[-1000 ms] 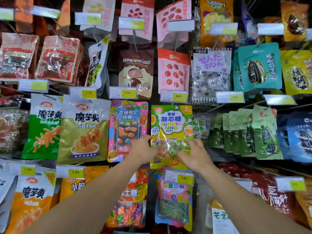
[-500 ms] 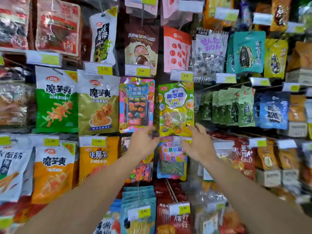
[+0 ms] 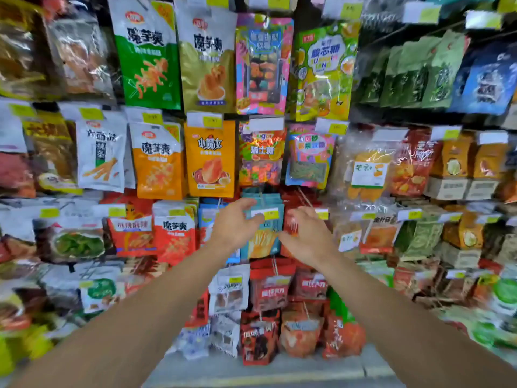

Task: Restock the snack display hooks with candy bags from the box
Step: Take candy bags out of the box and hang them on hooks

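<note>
1. Left hand (image 3: 235, 225) and right hand (image 3: 307, 236): each grip released, fingers spread, holding nothing.
2. Between them hangs a teal plastic snack bag (image 3: 265, 236).
3. The yellow-green candy bag (image 3: 324, 71) hangs well above both grips.

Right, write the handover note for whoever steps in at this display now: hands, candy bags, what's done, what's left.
Left hand: open, fingers spread, holding nothing, in front of the teal bags.
Right hand: open, empty, beside it, in front of the red packs.
Yellow-green sour candy bag: hanging on its hook in the upper row, right of the pink gummy bag. No hand touches it.
Done: that bag is hung.
Left: the box is not in view; find it, take the next candy bag and hang it. How many remain cannot be told.
</note>
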A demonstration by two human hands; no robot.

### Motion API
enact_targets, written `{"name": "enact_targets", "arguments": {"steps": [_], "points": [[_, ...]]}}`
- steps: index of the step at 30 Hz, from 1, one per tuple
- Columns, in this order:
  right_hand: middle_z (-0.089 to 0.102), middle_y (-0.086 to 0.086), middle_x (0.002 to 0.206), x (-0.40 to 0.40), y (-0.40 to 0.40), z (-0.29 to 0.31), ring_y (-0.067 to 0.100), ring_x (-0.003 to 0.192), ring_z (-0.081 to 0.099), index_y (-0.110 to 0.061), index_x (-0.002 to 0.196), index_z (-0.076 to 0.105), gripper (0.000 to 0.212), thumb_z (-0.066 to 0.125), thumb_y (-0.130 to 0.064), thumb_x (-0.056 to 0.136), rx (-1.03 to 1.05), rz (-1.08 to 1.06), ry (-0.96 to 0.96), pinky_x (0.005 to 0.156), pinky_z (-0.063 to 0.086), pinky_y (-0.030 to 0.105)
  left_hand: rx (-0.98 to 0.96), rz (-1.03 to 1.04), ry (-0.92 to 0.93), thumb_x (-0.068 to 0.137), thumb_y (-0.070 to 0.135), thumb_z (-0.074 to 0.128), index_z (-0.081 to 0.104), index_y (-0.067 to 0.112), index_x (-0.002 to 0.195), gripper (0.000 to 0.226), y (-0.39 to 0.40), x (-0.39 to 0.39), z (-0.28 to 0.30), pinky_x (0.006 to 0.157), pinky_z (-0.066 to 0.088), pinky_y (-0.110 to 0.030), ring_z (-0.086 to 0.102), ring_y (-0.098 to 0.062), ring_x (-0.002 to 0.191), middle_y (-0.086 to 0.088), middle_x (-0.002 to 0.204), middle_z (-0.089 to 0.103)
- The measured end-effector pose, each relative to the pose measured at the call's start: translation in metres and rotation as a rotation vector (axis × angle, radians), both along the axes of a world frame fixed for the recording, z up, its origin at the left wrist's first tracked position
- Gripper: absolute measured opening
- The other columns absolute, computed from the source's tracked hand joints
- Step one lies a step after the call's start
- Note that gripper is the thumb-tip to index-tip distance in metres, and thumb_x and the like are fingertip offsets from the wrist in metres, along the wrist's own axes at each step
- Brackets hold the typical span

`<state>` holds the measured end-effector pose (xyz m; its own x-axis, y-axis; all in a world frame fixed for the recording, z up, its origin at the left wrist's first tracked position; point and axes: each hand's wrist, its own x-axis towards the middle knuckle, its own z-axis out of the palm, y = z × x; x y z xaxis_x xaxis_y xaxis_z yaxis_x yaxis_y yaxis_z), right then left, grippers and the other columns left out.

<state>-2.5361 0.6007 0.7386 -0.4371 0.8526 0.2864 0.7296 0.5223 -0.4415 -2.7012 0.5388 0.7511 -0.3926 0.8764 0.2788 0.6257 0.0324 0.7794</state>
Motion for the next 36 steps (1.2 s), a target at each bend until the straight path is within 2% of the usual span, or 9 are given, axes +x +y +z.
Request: {"name": "enact_targets", "arguments": {"steps": [3, 6, 10, 14, 19, 21, 23, 28, 36], "points": [[0.037, 0.005, 0.146, -0.007, -0.050, -0.061, 0.033, 0.129, 0.045, -0.017, 0.144, 0.043, 0.063, 0.061, -0.041, 0.089, -0.134, 0.057, -0.068, 0.105, 0.042, 0.040, -0.130, 0.022, -0.061, 0.089, 0.025, 0.065, 0.060, 0.017, 0.131, 0.043, -0.058, -0.009, -0.056, 0.099, 0.048, -0.033, 0.060, -0.020, 0.117, -0.002, 0.136, 0.060], [0.041, 0.008, 0.141, -0.015, -0.096, -0.114, 0.033, 0.126, 0.048, -0.014, 0.140, 0.046, 0.059, 0.062, -0.038, 0.089, -0.232, 0.100, -0.104, 0.102, 0.043, 0.037, -0.242, 0.077, -0.043, 0.089, 0.027, 0.064, 0.061, 0.017, 0.131, 0.043, -0.117, -0.018, -0.102, 0.087, 0.043, -0.021, 0.062, -0.018, 0.113, -0.003, 0.129, 0.064], [0.044, 0.009, 0.139, -0.037, -0.153, -0.179, 0.031, 0.127, 0.047, -0.014, 0.139, 0.048, 0.061, 0.063, -0.040, 0.086, -0.348, 0.134, -0.198, 0.098, 0.042, 0.035, -0.385, 0.143, -0.071, 0.088, 0.028, 0.065, 0.067, 0.017, 0.121, 0.035, -0.187, -0.034, -0.154, 0.079, 0.044, -0.029, 0.066, -0.026, 0.105, -0.009, 0.110, 0.071], [0.045, 0.009, 0.140, -0.073, -0.204, -0.236, 0.032, 0.130, 0.045, -0.014, 0.139, 0.048, 0.061, 0.063, -0.038, 0.084, -0.488, 0.221, -0.317, 0.104, 0.041, 0.036, -0.521, 0.200, -0.126, 0.085, 0.033, 0.067, 0.060, 0.019, 0.131, 0.049, -0.246, -0.074, -0.211, 0.089, 0.045, -0.026, 0.064, -0.022, 0.110, -0.006, 0.125, 0.066], [0.047, 0.013, 0.135, -0.145, -0.250, -0.289, 0.035, 0.126, 0.048, -0.007, 0.132, 0.049, 0.066, 0.052, -0.048, 0.080, -0.612, 0.283, -0.471, 0.101, 0.044, 0.040, -0.670, 0.270, -0.206, 0.086, 0.035, 0.068, 0.064, 0.021, 0.124, 0.041, -0.305, -0.147, -0.276, 0.092, 0.046, -0.029, 0.064, -0.023, 0.110, -0.006, 0.122, 0.068], [0.050, 0.017, 0.135, -0.178, -0.262, -0.307, 0.036, 0.124, 0.050, -0.005, 0.132, 0.050, 0.071, 0.051, -0.051, 0.077, -0.661, 0.296, -0.500, 0.102, 0.042, 0.039, -0.711, 0.290, -0.239, 0.076, 0.048, 0.060, 0.065, 0.022, 0.124, 0.055, -0.319, -0.177, -0.305, 0.094, 0.044, -0.029, 0.063, -0.025, 0.109, -0.009, 0.118, 0.068], [0.054, 0.018, 0.130, -0.211, -0.271, -0.332, 0.036, 0.121, 0.053, -0.006, 0.126, 0.055, 0.053, 0.061, -0.038, 0.085, -0.707, 0.280, -0.529, 0.100, 0.043, 0.037, -0.744, 0.288, -0.306, 0.069, 0.046, 0.055, 0.065, 0.019, 0.125, 0.063, -0.330, -0.207, -0.332, 0.099, 0.045, -0.032, 0.062, -0.026, 0.112, -0.009, 0.123, 0.067], [0.053, 0.012, 0.127, -0.279, -0.290, -0.401, 0.031, 0.121, 0.053, -0.013, 0.127, 0.056, 0.047, 0.062, -0.035, 0.085, -0.857, 0.200, -0.578, 0.093, 0.044, 0.032, -0.850, 0.277, -0.436, 0.086, 0.028, 0.063, 0.064, 0.020, 0.127, 0.041, -0.346, -0.278, -0.401, 0.098, 0.048, -0.034, 0.062, -0.022, 0.114, -0.002, 0.122, 0.068], [0.051, 0.010, 0.135, -0.339, -0.297, -0.509, 0.028, 0.121, 0.052, -0.013, 0.133, 0.052, 0.053, 0.065, -0.033, 0.086, -1.015, 0.118, -0.647, 0.090, 0.040, 0.029, -0.932, 0.359, -0.644, 0.090, 0.025, 0.061, 0.057, 0.020, 0.136, 0.047, -0.353, -0.338, -0.504, 0.093, 0.033, -0.014, 0.052, -0.014, 0.127, 0.004, 0.139, 0.058]]}}
